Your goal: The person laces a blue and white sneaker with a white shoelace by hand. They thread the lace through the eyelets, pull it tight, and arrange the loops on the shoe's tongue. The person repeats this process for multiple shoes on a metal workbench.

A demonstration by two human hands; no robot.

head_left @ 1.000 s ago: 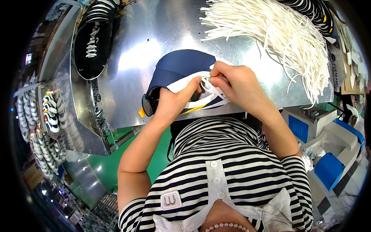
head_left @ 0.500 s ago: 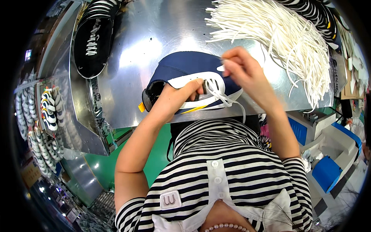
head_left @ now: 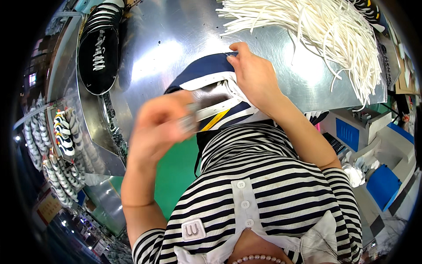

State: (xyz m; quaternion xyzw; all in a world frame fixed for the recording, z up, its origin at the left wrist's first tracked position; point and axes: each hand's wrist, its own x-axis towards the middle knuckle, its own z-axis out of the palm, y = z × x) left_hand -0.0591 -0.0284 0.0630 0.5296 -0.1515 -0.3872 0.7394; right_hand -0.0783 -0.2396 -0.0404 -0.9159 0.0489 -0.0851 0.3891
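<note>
A navy shoe upper (head_left: 206,66) with white eyelet strips and a yellow stripe lies at the table's near edge, its opening spread and a silvery grey inside showing. White lace (head_left: 236,90) is bunched at the right end of that opening. My right hand (head_left: 255,75) lies over the right part of the upper, thumb and forefinger closed at its far navy edge. Beside the upper's left end, my left hand (head_left: 162,121) is smeared by motion. Its fingers look curled, with a greyish blur at their tips that I cannot make out.
A heap of white laces (head_left: 307,35) covers the far right of the metal table (head_left: 176,35). A black shoe upper with white lacing (head_left: 99,61) lies at the left. Striped uppers hang at far left (head_left: 61,136). A grey-and-blue machine (head_left: 365,132) stands at the right.
My left hand has come out of the upper's opening and moved left. My right hand has moved left and settled on the upper. The opening is wider, and the loose lace end no longer shows.
</note>
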